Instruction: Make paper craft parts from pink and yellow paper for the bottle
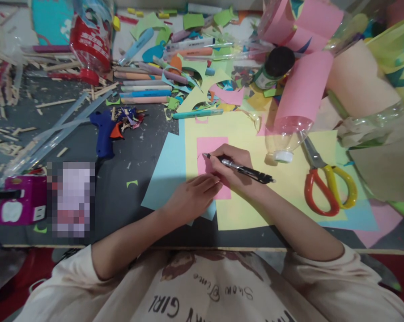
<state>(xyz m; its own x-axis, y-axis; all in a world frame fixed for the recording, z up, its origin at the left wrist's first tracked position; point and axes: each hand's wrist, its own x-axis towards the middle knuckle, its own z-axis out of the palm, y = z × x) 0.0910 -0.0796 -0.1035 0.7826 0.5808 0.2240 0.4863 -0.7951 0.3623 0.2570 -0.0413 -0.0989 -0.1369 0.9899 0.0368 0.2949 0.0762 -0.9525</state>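
Note:
My right hand (231, 163) is closed around a black pen (247, 170), its tip on the upper part of a small pink paper (210, 145). A short faint line shows on the pink paper near the tip. My left hand (195, 192) lies over the lower part of that pink paper, fingers stretched out toward the right hand and holding nothing. Under the pink piece is a large yellow sheet (248, 214), with a light blue sheet (164, 174) showing beneath it at the left.
Scissors (322, 179) with red and yellow handles lie at the right, near a pink-wrapped bottle (302, 98). A blue glue gun (104, 132) and a purple box (22, 199) are at the left. Markers (146, 94) and paper scraps cover the back.

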